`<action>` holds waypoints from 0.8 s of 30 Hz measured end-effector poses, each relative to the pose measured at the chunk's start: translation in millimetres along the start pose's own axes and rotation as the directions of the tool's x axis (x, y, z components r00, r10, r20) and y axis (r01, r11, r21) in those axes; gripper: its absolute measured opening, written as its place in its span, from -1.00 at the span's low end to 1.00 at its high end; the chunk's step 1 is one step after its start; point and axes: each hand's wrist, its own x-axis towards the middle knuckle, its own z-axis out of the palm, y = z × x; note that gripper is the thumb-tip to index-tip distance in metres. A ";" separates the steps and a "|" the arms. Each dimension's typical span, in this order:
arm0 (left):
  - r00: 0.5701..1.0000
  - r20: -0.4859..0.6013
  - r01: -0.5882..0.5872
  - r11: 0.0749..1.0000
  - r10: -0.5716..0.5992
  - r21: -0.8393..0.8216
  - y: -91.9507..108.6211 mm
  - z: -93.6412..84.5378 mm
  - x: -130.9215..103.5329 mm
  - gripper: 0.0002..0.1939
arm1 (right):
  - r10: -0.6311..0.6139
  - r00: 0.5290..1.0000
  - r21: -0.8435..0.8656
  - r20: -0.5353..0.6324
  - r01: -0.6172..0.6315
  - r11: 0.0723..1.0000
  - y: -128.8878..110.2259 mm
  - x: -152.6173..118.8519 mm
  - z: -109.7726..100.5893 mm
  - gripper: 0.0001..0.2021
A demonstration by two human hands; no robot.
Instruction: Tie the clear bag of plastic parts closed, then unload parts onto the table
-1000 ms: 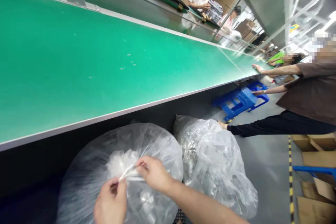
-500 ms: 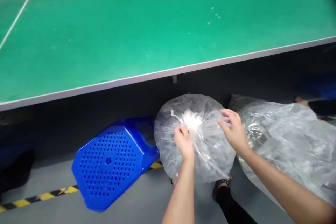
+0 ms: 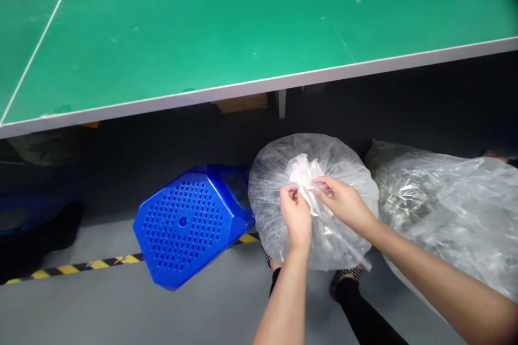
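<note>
Right hand moved in, joining my left hand; both apparently pinch gathered neck of clear bag beneath worktop edge; neck work calls for steady tension.

The desk ran out past the top, left and right edges, and the right edge cropped the plastic bag. Where the left hand and right hand pinched the gathered neck, fine folds were too small to tell. Darkness obscured the underside.
</note>
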 end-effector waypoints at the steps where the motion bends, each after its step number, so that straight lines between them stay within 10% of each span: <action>1: 1.000 0.001 -0.002 1.000 0.002 0.011 -1.2 -0.8 -0.8 -0.93 | -0.016 1.000 -0.004 -0.001 0.016 1.000 2.9 -0.8 -1.4 -0.77; 12: 0.982 0.095 0.184 0.919 -0.161 -0.349 -12.7 5.6 2.7 -0.75 | -0.240 0.969 -0.510 0.062 0.237 0.827 2.8 31.4 -1.1 -0.83; 21: 0.946 0.131 0.322 0.829 -0.295 -0.458 -25.2 0.6 6.0 -0.65 | -0.338 0.921 -0.131 -0.193 0.317 0.939 -15.4 0.6 -14.3 -0.80; 24: 0.947 0.125 0.320 0.837 -0.296 -0.443 -26.9 2.0 7.9 -0.62 | -0.450 0.893 -0.220 -0.002 0.439 0.871 -20.5 -17.3 -14.6 -0.84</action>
